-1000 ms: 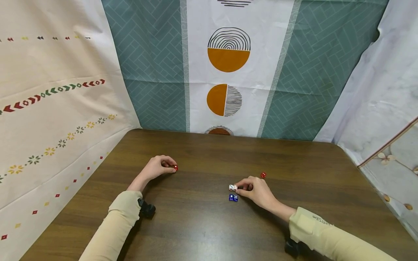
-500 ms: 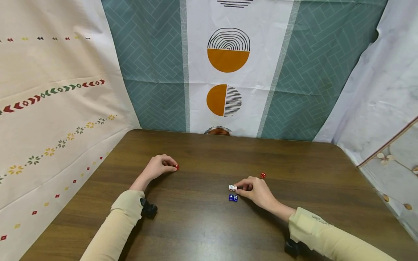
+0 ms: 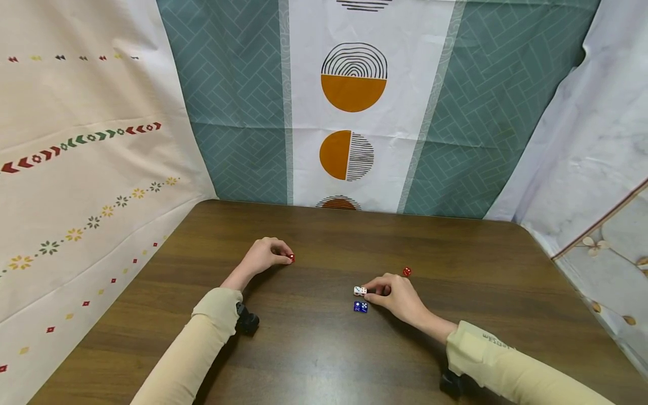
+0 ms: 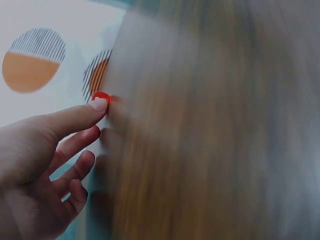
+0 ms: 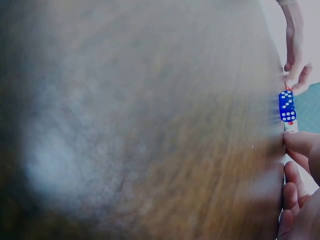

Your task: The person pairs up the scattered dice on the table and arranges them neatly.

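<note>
My left hand (image 3: 264,256) pinches a red die (image 3: 292,258) between thumb and index finger, low over the left half of the table. In the left wrist view, the red die (image 4: 101,95) shows at the thumb tip, mostly covered. Thumb and fingertips of my right hand (image 3: 400,296) hold the right one of two white dice, whose left one (image 3: 356,291) touches it side by side. Just in front of them lie two blue dice (image 3: 361,306), also side by side. Those blue dice (image 5: 287,106) largely hide the white ones in the right wrist view.
Another red die (image 3: 407,271) lies on the brown wooden table (image 3: 324,349), just behind the knuckles of my right hand. A patterned cloth (image 3: 243,112) hangs at the table's back edge, with more cloth at both sides.
My left hand has moved to the right with the red die, toward the white dice. My right hand and the white, blue and other red dice have stayed in place.
</note>
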Tool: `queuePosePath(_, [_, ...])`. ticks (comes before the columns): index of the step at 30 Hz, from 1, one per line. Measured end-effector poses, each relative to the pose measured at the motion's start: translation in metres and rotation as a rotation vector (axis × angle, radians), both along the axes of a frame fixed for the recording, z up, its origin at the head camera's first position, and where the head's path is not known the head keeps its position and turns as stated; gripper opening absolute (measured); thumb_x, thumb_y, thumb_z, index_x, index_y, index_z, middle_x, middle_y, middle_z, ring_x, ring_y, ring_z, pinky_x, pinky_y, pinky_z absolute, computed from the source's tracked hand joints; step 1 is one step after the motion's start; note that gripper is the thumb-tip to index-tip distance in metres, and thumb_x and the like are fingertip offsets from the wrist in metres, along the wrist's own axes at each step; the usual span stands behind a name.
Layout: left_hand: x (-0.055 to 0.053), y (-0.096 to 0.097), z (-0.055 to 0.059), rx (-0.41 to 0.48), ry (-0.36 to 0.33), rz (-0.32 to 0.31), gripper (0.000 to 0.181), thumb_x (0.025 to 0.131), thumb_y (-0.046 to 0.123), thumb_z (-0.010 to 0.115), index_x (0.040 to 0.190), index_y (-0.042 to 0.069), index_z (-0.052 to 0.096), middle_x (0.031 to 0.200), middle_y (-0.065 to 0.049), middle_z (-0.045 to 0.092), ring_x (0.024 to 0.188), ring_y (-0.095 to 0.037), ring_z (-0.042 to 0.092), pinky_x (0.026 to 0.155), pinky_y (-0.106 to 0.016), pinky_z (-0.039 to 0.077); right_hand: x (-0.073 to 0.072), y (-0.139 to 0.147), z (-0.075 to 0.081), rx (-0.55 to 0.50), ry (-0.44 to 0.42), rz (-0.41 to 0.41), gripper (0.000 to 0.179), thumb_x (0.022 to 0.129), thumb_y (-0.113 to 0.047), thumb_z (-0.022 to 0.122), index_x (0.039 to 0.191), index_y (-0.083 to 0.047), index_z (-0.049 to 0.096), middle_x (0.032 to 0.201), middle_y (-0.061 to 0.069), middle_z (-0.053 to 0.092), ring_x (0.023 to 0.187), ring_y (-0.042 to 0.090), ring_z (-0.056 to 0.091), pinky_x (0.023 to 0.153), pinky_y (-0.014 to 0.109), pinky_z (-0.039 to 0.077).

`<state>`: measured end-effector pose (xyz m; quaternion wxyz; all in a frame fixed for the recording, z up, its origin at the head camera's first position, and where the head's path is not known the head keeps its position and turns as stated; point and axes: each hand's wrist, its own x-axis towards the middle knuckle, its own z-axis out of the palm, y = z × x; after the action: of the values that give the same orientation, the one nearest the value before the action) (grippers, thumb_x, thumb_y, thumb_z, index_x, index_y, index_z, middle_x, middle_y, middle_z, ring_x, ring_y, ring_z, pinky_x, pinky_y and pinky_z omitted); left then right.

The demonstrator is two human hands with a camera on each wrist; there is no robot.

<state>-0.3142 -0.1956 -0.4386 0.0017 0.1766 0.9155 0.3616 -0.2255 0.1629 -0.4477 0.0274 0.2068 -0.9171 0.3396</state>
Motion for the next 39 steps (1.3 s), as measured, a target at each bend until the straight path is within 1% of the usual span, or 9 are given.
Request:
queuePosePath(7, [-0.004, 0.033, 0.003, -0.054, -0.009, -0.007, 0.010, 0.082, 0.020, 0.080, 0.090, 0.017, 0.077, 0.091, 0.000, 0.072, 0.084, -0.014, 0.060, 0.072, -0.029, 0.045, -0.001, 0.001, 0.000, -0.009, 0.002, 0.006, 0.014, 0.084, -0.022, 0.078, 0.099, -0.023, 0.079, 0.074, -0.008, 0.059, 0.067, 0.004, 0.046, 0.060, 0.020, 0.039])
queuePosePath(11, [-0.002, 0.051, 0.004, -0.089, -0.010, -0.012, 0.009, 0.082, 0.023, 0.081, 0.089, 0.019, 0.076, 0.092, 0.002, 0.072, 0.084, -0.014, 0.060, 0.071, -0.029, 0.045, -0.001, 0.001, -0.001, -0.001, 0.005, 0.011, 0.014, 0.084, -0.023, 0.078, 0.098, -0.024, 0.079, 0.075, -0.008, 0.059, 0.067, 0.004, 0.046, 0.060, 0.020, 0.039])
queuePosePath(17, [-0.001, 0.074, 0.005, -0.101, -0.012, -0.020, 0.008, 0.082, 0.024, 0.081, 0.087, 0.022, 0.075, 0.091, 0.004, 0.070, 0.079, -0.012, 0.057, 0.067, -0.028, 0.043, -0.001, 0.001, -0.001, 0.004, 0.003, 0.006, 0.014, 0.084, -0.023, 0.078, 0.098, -0.025, 0.079, 0.075, -0.008, 0.059, 0.067, 0.004, 0.046, 0.060, 0.020, 0.039])
queuePosePath(21, [0.000, 0.086, 0.005, -0.090, -0.007, -0.038, 0.007, 0.082, 0.023, 0.081, 0.086, 0.022, 0.076, 0.089, 0.004, 0.070, 0.078, -0.011, 0.056, 0.068, -0.027, 0.043, -0.001, 0.000, -0.001, 0.008, -0.005, -0.006, 0.014, 0.084, -0.024, 0.079, 0.098, -0.026, 0.079, 0.074, -0.009, 0.059, 0.067, 0.005, 0.046, 0.060, 0.020, 0.038])
queuePosePath(29, [0.000, 0.103, 0.005, -0.088, 0.010, -0.074, 0.008, 0.082, 0.024, 0.081, 0.086, 0.021, 0.076, 0.084, 0.004, 0.069, 0.081, -0.011, 0.056, 0.071, -0.026, 0.042, -0.001, 0.000, -0.001, 0.006, -0.001, -0.012, 0.015, 0.084, -0.024, 0.079, 0.098, -0.026, 0.079, 0.074, -0.008, 0.059, 0.068, 0.004, 0.047, 0.060, 0.020, 0.038])
queuePosePath(32, [0.002, 0.110, 0.005, -0.082, 0.000, -0.084, 0.007, 0.082, 0.024, 0.081, 0.086, 0.021, 0.076, 0.083, 0.004, 0.069, 0.080, -0.011, 0.055, 0.070, -0.026, 0.042, -0.001, 0.000, -0.001, 0.006, -0.004, -0.014, 0.015, 0.084, -0.024, 0.079, 0.098, -0.026, 0.079, 0.074, -0.009, 0.059, 0.068, 0.005, 0.047, 0.060, 0.020, 0.038])
queuePosePath(37, [0.006, 0.121, 0.007, -0.058, -0.053, -0.103, 0.006, 0.082, 0.023, 0.081, 0.086, 0.021, 0.077, 0.079, 0.004, 0.068, 0.073, -0.009, 0.053, 0.063, -0.023, 0.041, -0.001, 0.000, 0.000, 0.000, 0.000, -0.009, 0.015, 0.083, -0.023, 0.079, 0.099, -0.025, 0.079, 0.074, -0.009, 0.060, 0.067, 0.004, 0.047, 0.060, 0.019, 0.039])
queuePosePath(39, [0.008, 0.126, 0.008, -0.055, -0.064, -0.107, 0.006, 0.082, 0.023, 0.081, 0.086, 0.020, 0.077, 0.078, 0.004, 0.068, 0.070, -0.009, 0.053, 0.061, -0.023, 0.040, -0.002, 0.000, 0.000, -0.002, 0.005, -0.003, 0.015, 0.084, -0.023, 0.079, 0.099, -0.025, 0.079, 0.074, -0.009, 0.060, 0.067, 0.003, 0.047, 0.060, 0.020, 0.039])
